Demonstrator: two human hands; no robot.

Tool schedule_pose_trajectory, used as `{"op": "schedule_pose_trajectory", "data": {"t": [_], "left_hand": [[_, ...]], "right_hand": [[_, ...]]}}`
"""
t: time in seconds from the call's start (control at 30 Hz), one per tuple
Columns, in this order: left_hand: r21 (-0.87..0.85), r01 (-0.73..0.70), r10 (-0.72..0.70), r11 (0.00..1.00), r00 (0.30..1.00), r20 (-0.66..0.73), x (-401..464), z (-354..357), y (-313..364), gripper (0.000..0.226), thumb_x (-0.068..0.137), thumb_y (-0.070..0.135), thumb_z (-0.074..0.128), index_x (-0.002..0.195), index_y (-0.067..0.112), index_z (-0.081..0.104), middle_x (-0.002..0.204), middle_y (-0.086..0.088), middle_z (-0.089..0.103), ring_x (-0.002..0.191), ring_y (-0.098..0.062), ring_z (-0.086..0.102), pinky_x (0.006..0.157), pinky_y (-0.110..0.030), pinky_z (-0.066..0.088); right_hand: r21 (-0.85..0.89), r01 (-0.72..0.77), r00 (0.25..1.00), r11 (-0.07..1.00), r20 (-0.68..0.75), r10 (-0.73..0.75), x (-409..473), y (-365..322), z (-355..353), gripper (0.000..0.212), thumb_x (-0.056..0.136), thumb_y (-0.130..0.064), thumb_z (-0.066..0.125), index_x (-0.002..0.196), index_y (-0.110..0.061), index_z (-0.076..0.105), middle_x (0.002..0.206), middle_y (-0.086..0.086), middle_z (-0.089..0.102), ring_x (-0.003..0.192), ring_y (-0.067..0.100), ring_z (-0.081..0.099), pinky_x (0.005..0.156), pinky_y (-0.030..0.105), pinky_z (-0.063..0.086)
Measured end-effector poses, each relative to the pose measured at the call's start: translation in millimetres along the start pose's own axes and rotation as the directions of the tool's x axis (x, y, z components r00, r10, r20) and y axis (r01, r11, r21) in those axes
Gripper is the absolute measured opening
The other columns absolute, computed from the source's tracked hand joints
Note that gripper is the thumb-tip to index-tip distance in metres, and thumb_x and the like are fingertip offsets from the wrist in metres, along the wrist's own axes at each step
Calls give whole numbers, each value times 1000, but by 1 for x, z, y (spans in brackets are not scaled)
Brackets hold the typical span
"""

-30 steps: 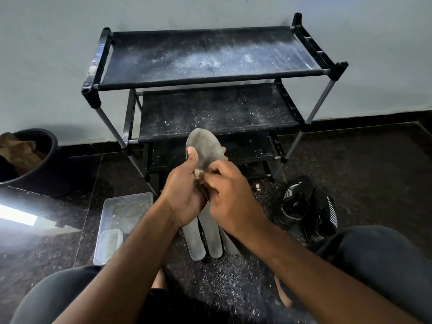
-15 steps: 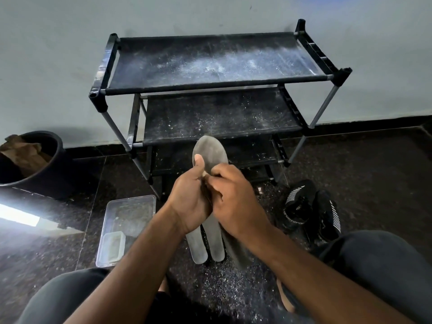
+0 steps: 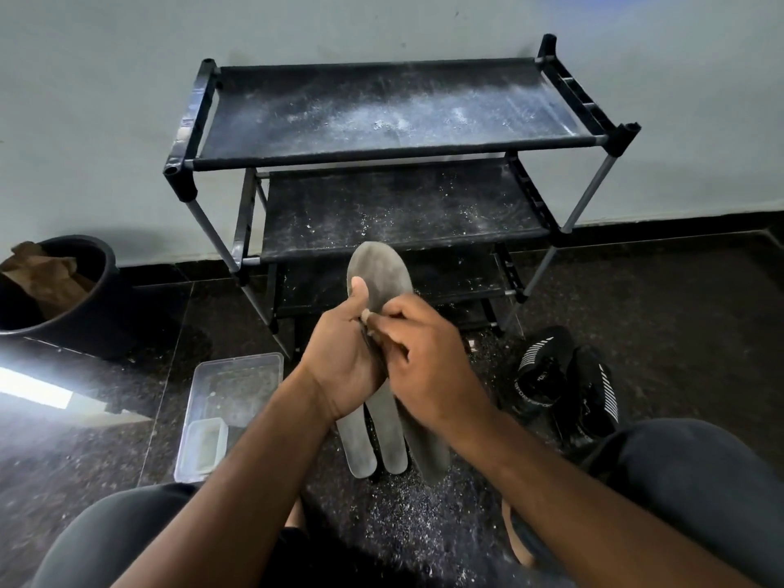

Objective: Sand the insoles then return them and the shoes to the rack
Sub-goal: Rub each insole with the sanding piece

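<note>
Grey dust scattered over the floor (image 3: 394,515) and the rack (image 3: 394,116) tells us the sanding is well under way, though we judge it unfinished: our left hand (image 3: 339,358) grips a bundle of insoles (image 3: 379,271) upright in front of the rack, thumb pressed on the foremost one, several heel ends hanging below. Our right hand (image 3: 428,358) pinches what looks like a small scrap of sandpaper (image 3: 365,317) against that insole's edge; we cannot see the abrasive clearly. Further right, the shoes (image 3: 564,388) sit on the floor, so returning everything to the bare shelves is left.
</note>
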State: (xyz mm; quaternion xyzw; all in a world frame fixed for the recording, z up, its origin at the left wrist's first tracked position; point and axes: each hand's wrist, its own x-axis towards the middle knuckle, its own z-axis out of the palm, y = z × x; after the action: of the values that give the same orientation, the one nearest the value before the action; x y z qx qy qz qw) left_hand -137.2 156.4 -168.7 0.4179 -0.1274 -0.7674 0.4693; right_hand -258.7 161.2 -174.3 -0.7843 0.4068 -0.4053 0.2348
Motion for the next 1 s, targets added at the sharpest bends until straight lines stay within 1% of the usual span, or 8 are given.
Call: {"op": "schedule_pose_trajectory", "data": {"t": [0.17,0.37,0.47,0.57,0.67,0.77,0.87,1.0], "left_hand": [[40,21,-19,999,999,-48,-2,-6,4,70,108,58,31,116,1,69,104,-18,77,92,-26,78,78,-36,65],[-98,-26,23,995,999,-31,3,-3,5,71,109,53,33,139,-7,56,131,-21,68,124,-31,67,102,-43,56],[-73,-37,33,997,998,-54,6,-5,2,69,110,53,31,144,-4,53,140,-23,63,134,-30,59,105,-39,51],[-40,-32,29,999,997,-72,5,-13,5,72,109,56,29,145,-2,52,139,-20,65,130,-30,63,97,-39,54],[-36,-31,29,999,998,-48,4,-16,6,74,108,57,30,143,-4,53,137,-24,65,125,-35,66,99,-45,57],[-85,-64,61,994,997,-36,6,-13,5,74,109,55,31,143,-6,52,141,-27,61,132,-38,61,114,-50,45],[-64,-77,76,995,997,-16,8,-11,1,68,111,53,27,144,1,56,141,-19,64,133,-33,60,118,-48,40],[-26,-95,94,995,995,-28,8,-12,-4,67,112,52,21,139,6,61,136,-15,68,128,-29,65,109,-46,45]], "right_hand": [[76,-19,986,997,169,5,-8,-1,1,12,83,-1,63,80,-1,75,82,0,60,73,10,57,65,29,50],[-28,-113,989,993,-97,109,2,11,-10,13,91,-5,68,101,-2,76,88,0,58,74,8,58,67,15,48],[-74,-109,993,991,48,112,-8,9,5,14,95,-8,64,101,-1,74,90,0,57,81,12,57,76,23,52],[61,-152,978,987,156,141,-6,4,-1,10,88,-8,69,89,-3,78,84,0,64,75,10,61,68,22,51],[320,-335,932,886,247,263,2,-3,-20,5,81,-12,77,81,-8,80,80,-1,71,69,11,67,63,21,51],[436,-423,901,795,106,421,11,0,-34,7,81,-3,73,82,-7,79,76,3,73,59,6,63,53,17,46],[543,-548,757,636,-2,654,16,14,-42,18,86,-2,62,79,13,70,63,12,63,48,1,53,47,14,39],[418,-681,662,602,-2,750,13,33,-36,25,89,-13,55,72,0,68,62,14,60,48,14,45,45,27,31]]}}
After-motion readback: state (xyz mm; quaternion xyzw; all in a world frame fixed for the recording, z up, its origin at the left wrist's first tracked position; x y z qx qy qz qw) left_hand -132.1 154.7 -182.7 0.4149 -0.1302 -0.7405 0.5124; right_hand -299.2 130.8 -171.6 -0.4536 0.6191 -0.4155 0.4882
